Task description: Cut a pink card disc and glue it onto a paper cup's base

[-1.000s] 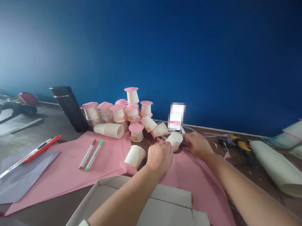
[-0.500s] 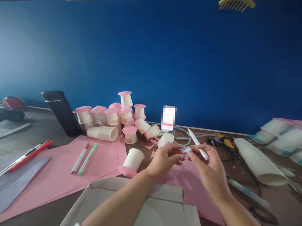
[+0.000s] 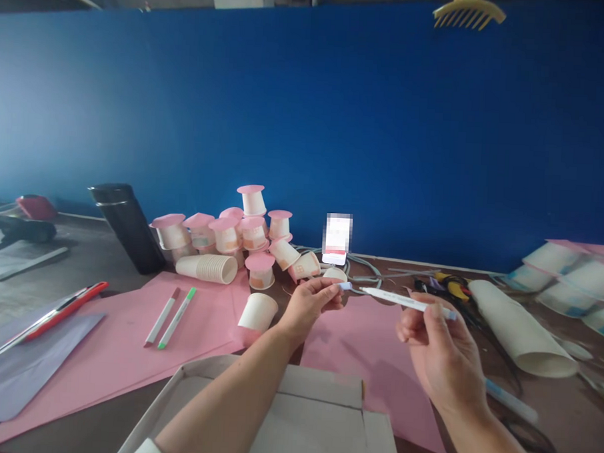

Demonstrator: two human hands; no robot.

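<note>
Within pinched right hand (image 3: 444,349), uncapped marker (image 3: 393,298).

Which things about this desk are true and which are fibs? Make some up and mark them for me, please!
1. The left hand holds a small pale cap. True.
2. The white marker in the right hand has its cap on. False: its tip is bare, apart from the cap.
3. The green-ended marker lies on pink paper. True.
4. The nested cups stand upright. False: they lie on their side.
5. The highest cup has a pink disc on top. True.
6. The black bottle is right of the nested cups. False: it is left of them.
</note>
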